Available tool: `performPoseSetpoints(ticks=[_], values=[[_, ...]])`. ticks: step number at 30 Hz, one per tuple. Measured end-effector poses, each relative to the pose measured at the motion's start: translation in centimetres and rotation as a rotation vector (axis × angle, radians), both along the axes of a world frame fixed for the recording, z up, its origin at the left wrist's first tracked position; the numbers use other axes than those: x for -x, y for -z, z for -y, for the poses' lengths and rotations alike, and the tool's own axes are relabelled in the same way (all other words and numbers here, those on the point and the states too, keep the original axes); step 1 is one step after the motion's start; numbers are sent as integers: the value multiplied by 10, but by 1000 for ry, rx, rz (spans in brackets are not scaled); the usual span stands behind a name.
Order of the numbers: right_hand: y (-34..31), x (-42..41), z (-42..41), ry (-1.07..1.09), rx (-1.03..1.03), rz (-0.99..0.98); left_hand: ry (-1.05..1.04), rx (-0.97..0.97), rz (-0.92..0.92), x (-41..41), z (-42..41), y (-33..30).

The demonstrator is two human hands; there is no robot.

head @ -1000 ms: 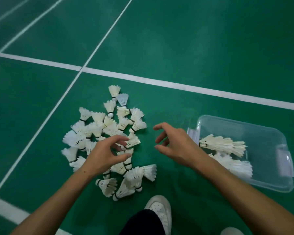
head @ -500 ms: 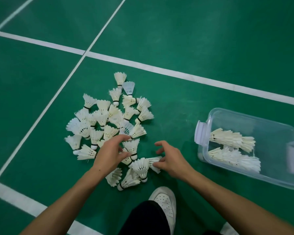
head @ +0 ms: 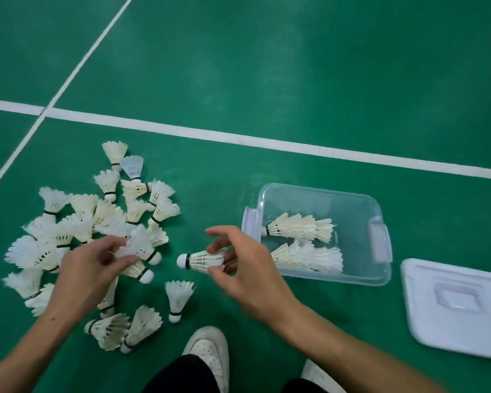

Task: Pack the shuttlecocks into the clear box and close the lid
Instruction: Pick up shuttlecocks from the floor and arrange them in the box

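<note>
On the green court floor (head: 267,66), the right hand (head: 247,268) pinches 1 shuttlecock (head: 201,260); the left hand (head: 91,268) grips another (head: 136,245). Nest them cork-first into the clear box (head: 352,199).

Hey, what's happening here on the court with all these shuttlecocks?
A person is gathering loose shuttlecocks off a green court floor into a clear box. The right hand holds a shuttlecock by its feathers, cork pointing left, just left of the box. The left hand has its grip on another shuttlecock at the pile. Two nested rows already lie in the box. The lid rests on the floor to its right.
</note>
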State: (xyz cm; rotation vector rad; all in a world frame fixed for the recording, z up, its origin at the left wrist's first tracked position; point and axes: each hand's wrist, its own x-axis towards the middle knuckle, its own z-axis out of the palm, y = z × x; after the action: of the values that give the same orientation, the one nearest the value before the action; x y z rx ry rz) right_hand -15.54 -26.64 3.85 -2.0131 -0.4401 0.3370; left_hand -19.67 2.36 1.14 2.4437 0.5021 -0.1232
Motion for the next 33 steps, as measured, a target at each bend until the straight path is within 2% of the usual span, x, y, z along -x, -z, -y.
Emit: performPoseSetpoints(ticks=[6,12,16,20,22,26,30,33], values=[[-42,-22,87,306,-144,43,36,116,186,-37,53,-59],[-15,-61,160,486,2,-7,187,183,331,-57,108,-83],[17,-69,164,375,146,-59,234,222,404,-70,132,-76],[48,-81,135,121,316,-54,315,180,418,-80,144,-70],[60,-85,122,62,368,-35,369,120,421,-83,144,-69],[74,-93,109,87,373,-81,438,78,413,-87,141,-66],[84,-98,105,169,263,-272,524,96,401,-91,144,-63],[84,-97,104,191,208,-323,603,122,392,-94,146,-61]])
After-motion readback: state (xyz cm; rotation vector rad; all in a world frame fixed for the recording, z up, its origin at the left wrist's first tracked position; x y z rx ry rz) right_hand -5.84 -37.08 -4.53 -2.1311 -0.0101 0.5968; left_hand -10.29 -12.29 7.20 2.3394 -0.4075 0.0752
